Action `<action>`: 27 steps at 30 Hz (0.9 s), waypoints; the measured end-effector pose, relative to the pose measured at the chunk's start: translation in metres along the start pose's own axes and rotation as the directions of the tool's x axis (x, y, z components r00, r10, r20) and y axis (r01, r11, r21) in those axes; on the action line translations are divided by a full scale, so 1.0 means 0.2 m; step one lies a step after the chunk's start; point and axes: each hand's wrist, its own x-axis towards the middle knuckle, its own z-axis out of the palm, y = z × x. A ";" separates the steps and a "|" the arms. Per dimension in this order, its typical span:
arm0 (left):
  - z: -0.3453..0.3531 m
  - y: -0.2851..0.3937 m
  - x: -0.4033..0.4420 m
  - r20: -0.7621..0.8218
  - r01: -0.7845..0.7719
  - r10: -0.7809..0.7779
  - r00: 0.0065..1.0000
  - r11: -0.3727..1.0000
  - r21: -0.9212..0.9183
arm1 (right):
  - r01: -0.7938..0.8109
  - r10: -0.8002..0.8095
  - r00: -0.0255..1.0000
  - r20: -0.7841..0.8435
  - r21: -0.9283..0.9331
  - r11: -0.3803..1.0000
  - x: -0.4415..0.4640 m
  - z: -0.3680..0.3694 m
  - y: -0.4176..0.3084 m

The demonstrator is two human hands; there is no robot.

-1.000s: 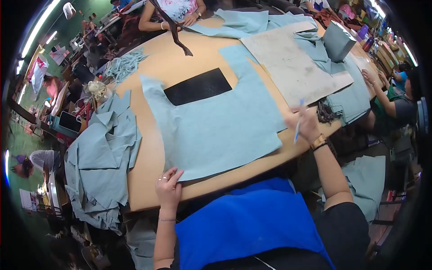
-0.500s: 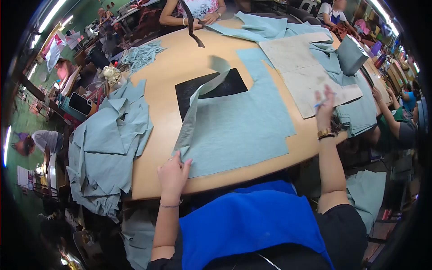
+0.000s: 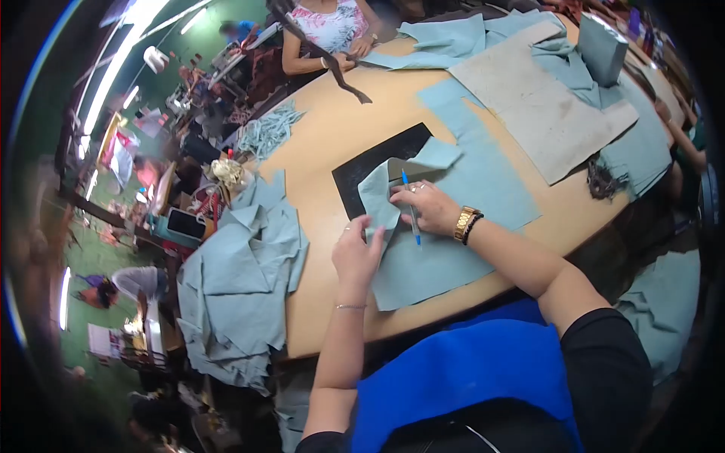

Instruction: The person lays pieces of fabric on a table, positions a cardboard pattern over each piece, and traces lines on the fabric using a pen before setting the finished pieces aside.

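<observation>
A light blue-green cloth piece lies on the table, its left side lifted and folded over itself. My right hand is closed at the raised fold, with a blue-capped pen held between its fingers; the fingertips touch the cloth. Close by on the left, my left hand is at the fold's lower edge, thumb and fingers apart; whether it touches the cloth is hard to see. Partly under the cloth lies a black sheet.
Stacked blue-green cloth hangs over the table's left edge. Thin cloth strips lie farther back. At right are a large pale pattern sheet, a grey-green block and more cloth. Another person stands across the table.
My right hand has come in from the right side to the cloth's fold, bringing the pen. My left hand has let go of the corner, and the flapping cloth has folded over. The view has shifted.
</observation>
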 end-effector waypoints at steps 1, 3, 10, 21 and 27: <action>0.02 -0.04 0.05 0.085 0.101 -0.093 0.992 0.990 -0.096 | -0.034 0.033 0.999 0.012 0.022 0.999 0.00 0.02 0.00; 0.13 -0.24 0.11 0.140 0.199 -0.166 0.976 0.941 -0.275 | -0.101 0.098 0.994 0.054 0.057 0.993 -0.02 0.04 0.00; 0.04 -0.13 -0.04 0.121 0.182 -0.140 0.983 0.846 -0.500 | 0.002 0.001 1.000 0.031 -0.091 0.996 -0.02 0.06 -0.01; 0.21 0.04 0.04 0.192 0.348 -0.317 0.929 0.924 -0.158 | -0.034 0.039 0.967 0.250 -0.024 0.999 -0.03 0.06 -0.01; 0.29 -0.02 0.10 0.114 0.248 -0.227 0.967 0.941 -0.231 | -0.076 0.060 0.965 0.256 0.054 0.996 -0.02 0.06 0.00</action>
